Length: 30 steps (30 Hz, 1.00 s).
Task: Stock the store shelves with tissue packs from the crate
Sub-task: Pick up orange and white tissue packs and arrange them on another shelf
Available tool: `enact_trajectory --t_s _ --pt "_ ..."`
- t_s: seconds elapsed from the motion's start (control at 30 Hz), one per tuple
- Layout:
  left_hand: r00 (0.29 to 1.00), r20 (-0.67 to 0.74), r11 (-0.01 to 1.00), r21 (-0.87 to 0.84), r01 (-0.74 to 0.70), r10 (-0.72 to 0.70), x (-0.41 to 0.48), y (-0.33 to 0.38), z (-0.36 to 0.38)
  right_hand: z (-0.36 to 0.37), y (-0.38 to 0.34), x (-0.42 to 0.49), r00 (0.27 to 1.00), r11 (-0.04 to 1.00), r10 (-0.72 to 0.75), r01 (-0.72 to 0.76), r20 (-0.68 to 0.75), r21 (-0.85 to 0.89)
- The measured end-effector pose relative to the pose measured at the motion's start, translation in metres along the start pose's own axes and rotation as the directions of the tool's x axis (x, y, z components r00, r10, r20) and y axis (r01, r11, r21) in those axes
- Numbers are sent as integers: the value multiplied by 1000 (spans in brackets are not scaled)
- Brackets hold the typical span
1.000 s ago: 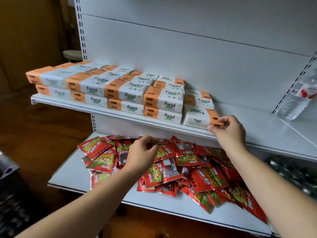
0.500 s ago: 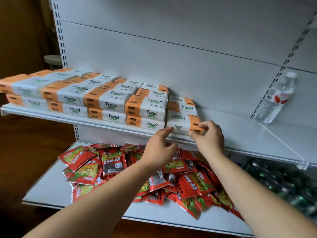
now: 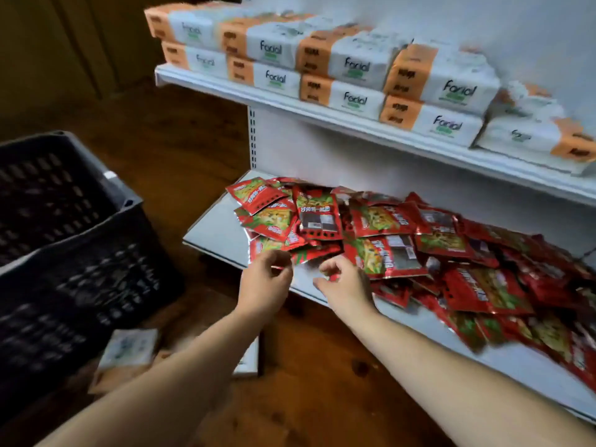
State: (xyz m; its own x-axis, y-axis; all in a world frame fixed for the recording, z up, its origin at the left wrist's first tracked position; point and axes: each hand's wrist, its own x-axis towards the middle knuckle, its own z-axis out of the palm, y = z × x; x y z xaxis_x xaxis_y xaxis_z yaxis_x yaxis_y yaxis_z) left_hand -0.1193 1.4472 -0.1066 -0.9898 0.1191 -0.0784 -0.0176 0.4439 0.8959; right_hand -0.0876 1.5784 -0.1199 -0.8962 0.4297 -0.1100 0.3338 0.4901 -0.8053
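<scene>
White and orange tissue packs point(image 3: 351, 69) marked "Facial" lie stacked two high in rows on the upper white shelf point(image 3: 322, 116). A dark slatted crate point(image 3: 74, 253) stands on the floor at the left. One loose tissue pack point(image 3: 127, 351) lies on the floor beside it. My left hand point(image 3: 266, 282) and my right hand point(image 3: 345, 285) hang side by side in front of the lower shelf's front edge, below the tissue rows. Both hold nothing, with fingers loosely curled and apart.
The lower shelf point(image 3: 213, 230) carries a heap of red snack packets point(image 3: 387, 233). The floor point(image 3: 180, 146) is dark brown wood. A small white object point(image 3: 246, 362) lies on the floor under my left forearm.
Both hands have left the rightmost tissue pack on the upper shelf and dropped to the lower shelf's edge. My view has swung down and left, bringing the crate into sight.
</scene>
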Motion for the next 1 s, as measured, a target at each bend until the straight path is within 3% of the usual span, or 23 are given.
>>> enact_trajectory --t_s 0.1,0.23,0.4,0.5,0.63,0.73,0.83,1.0 --pt "975 -52 963 152 224 -218 -9 -91 -14 83 54 -4 953 976 214 -200 214 -84" --pt "878 -57 847 242 473 -474 -15 -167 -18 159 99 -20 839 904 418 -422 349 -68" --pt "821 -6 776 320 543 -571 -11 -202 -9 191 107 -39 750 870 461 -488 475 -74" --pt "796 -1 763 283 581 -606 -8 -208 -3 190 110 -46 743 849 450 -528 495 21" --pt "739 126 746 15 666 -662 -2 -202 -5 165 102 -41 788 791 441 -567 429 229" --pt "798 122 786 -140 602 -590 8 -175 -14 128 82 -26 851 786 362 -498 379 366" --pt "905 48 878 -227 421 -422 21 -121 -34 69 41 -2 917 767 246 -383 315 515" --pt "979 196 935 -335 114 -49 29 1 -62 -25 -44 13 979 752 51 -169 199 637"
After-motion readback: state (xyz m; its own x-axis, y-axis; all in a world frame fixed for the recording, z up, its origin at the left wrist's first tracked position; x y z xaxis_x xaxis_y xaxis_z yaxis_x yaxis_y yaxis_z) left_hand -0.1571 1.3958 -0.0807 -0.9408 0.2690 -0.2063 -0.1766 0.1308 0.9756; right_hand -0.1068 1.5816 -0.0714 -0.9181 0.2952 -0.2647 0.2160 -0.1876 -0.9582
